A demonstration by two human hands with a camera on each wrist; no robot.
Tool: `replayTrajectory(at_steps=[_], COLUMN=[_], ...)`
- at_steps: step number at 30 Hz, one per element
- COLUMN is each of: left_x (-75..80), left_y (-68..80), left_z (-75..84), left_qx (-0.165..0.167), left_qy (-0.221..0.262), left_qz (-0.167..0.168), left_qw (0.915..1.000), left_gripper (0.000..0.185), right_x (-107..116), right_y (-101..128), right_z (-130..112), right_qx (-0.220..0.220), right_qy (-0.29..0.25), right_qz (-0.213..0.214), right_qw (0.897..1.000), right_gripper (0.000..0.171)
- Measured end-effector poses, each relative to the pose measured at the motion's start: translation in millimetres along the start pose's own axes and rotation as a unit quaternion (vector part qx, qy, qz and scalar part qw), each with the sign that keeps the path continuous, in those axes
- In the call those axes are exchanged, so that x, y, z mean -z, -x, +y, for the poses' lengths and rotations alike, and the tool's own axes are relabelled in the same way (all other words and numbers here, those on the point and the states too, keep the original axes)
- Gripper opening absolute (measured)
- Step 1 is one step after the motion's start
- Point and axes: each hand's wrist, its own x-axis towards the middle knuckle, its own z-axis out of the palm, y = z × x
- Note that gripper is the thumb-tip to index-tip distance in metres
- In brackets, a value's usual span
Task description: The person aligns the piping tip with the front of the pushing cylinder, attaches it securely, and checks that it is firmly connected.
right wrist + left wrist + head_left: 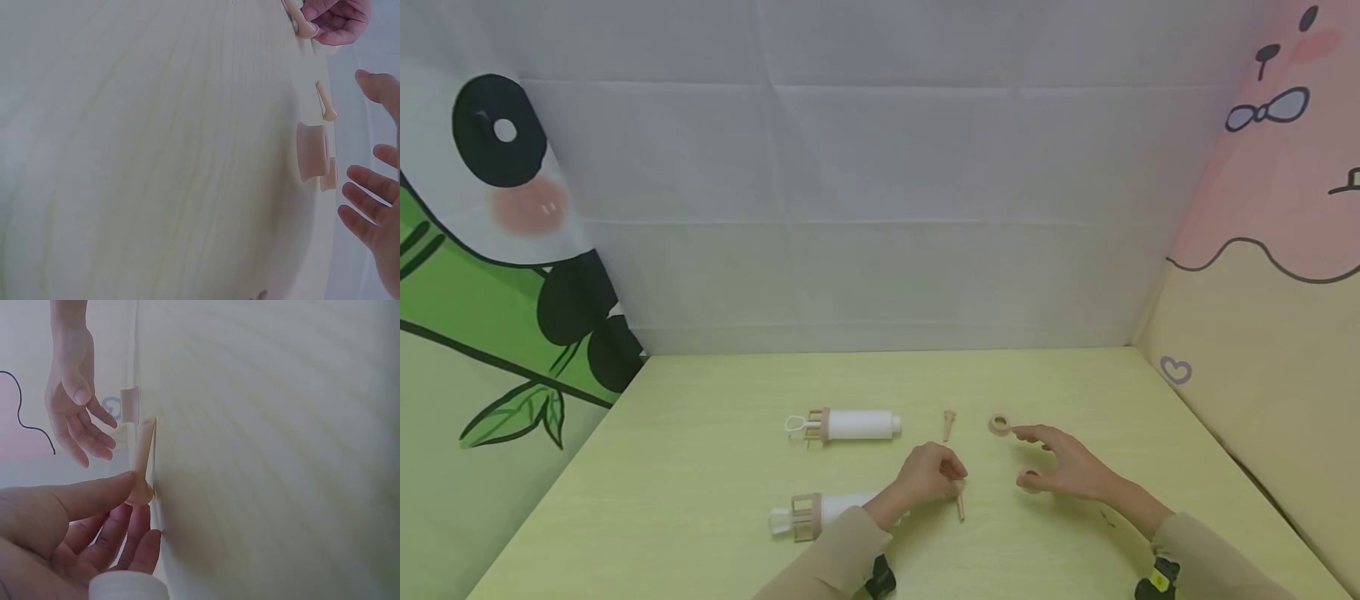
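Observation:
My left hand pinches a small beige peg by its flared end, low over the table. In the left wrist view the peg shows between thumb and fingertips, its narrow end pointing away. My right hand hovers with fingers spread and nothing between them. By its fingertips lies a beige ring; the right wrist view shows two spool-shaped rings, a nearer ring and a farther ring. A second flared peg lies beyond the left hand.
A white cylinder with a beige slatted collar and wire-like loop lies at the back. A similar white cylinder lies in front, partly hidden by the left forearm. Cloth walls border the pale yellow table.

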Motion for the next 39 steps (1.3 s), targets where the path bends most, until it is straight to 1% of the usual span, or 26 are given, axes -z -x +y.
replayTrajectory(at_steps=[10, 18, 24, 30, 34, 39], left_x=[-1.8, 1.9, 10.1, 20.7, 27.1, 36.2], left_y=[0.4, -1.0, -0.4, 2.1, 5.0, 9.2], left_z=[-1.2, 0.2, 4.2, 6.9, 5.2, 3.8], left_qx=[0.011, -0.005, -0.012, -0.022, -0.030, -0.044], left_qy=[-0.002, -0.002, 0.008, 0.026, 0.034, 0.028], left_qz=[0.013, 0.034, 0.053, 0.060, 0.064, 0.072], left_qw=[0.9999, 0.9994, 0.9985, 0.9976, 0.9970, 0.9961], left_gripper=[0.010, 0.010, 0.009, 0.008, 0.008, 0.007], right_x=[-3, -3, -5, -10, -13, -15], right_y=[5, 8, 10, 11, 12, 13], right_z=[2, 3, 5, 7, 8, 10], right_qx=[0.001, -0.005, -0.004, -0.004, -0.002, -0.005], right_qy=[0.001, -0.005, -0.025, -0.030, -0.041, -0.053], right_qz=[-0.007, -0.008, -0.012, -0.008, -0.009, -0.015], right_qw=[1.000, 1.000, 1.000, 1.000, 0.999, 0.998], right_gripper=[0.061, 0.060, 0.058, 0.055, 0.050, 0.042])
